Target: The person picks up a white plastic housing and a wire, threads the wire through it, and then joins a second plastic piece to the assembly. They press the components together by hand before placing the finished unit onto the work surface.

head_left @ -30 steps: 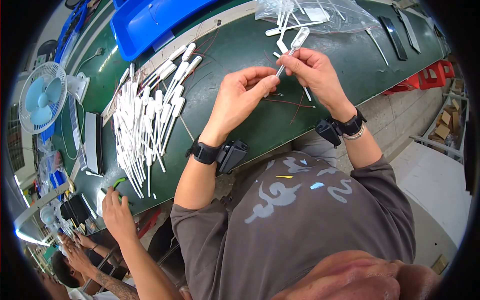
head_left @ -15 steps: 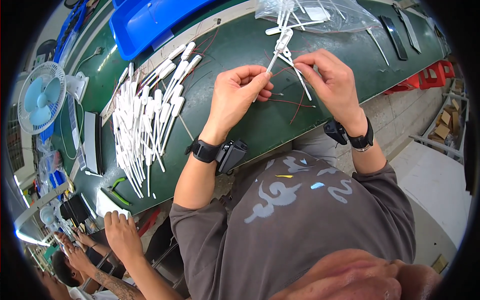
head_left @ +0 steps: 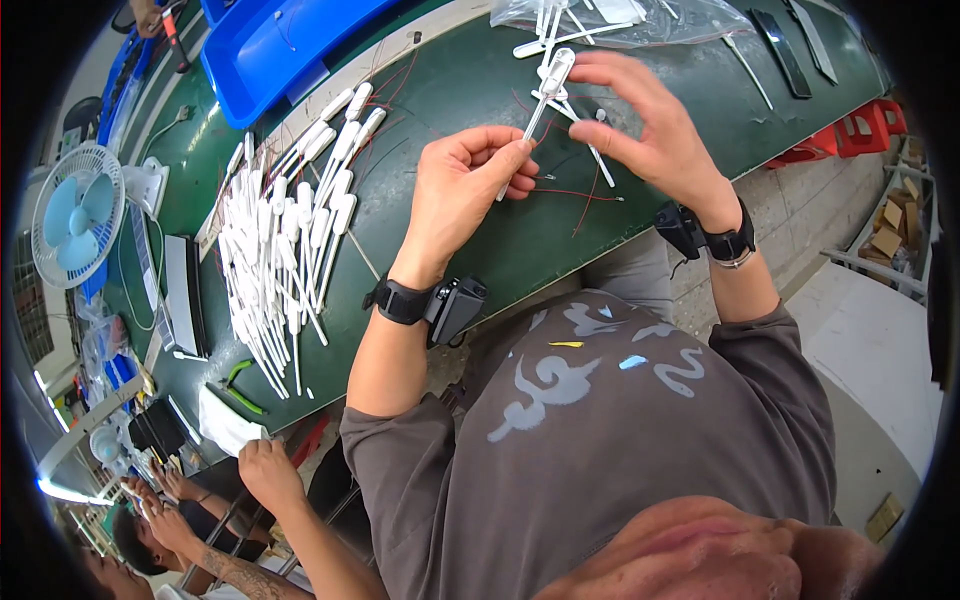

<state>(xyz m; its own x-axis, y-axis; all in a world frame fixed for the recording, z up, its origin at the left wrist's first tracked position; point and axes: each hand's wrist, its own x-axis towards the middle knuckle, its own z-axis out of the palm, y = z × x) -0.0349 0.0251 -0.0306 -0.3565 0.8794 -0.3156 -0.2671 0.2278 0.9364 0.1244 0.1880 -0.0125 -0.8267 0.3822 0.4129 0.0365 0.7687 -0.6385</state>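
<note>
A white plastic stick with an oval head [head_left: 558,72] slants up from my left hand [head_left: 468,185], whose thumb and fingers pinch its thin shaft. My right hand [head_left: 648,130] is open, thumb and fingers apart, with its fingertips close beside the oval head; whether they touch it I cannot tell. Under and beside the held stick lie other white sticks [head_left: 603,165] on the green table. Thin red wires [head_left: 580,195] run over the tabletop between my hands.
A big pile of white sticks [head_left: 290,240] lies to the left, below a blue bin [head_left: 230,85]. A plastic bag [head_left: 680,25] with more sticks is at the back. Green-handled pliers [head_left: 240,392], a fan [head_left: 80,215] and a co-worker's hand [head_left: 270,472] at a white cloth [head_left: 228,425] are on the left.
My right fingers have spread from a pinch and moved up toward the oval head. The co-worker's hand has moved onto the white cloth. Another hand and a red-handled tool show at the upper left.
</note>
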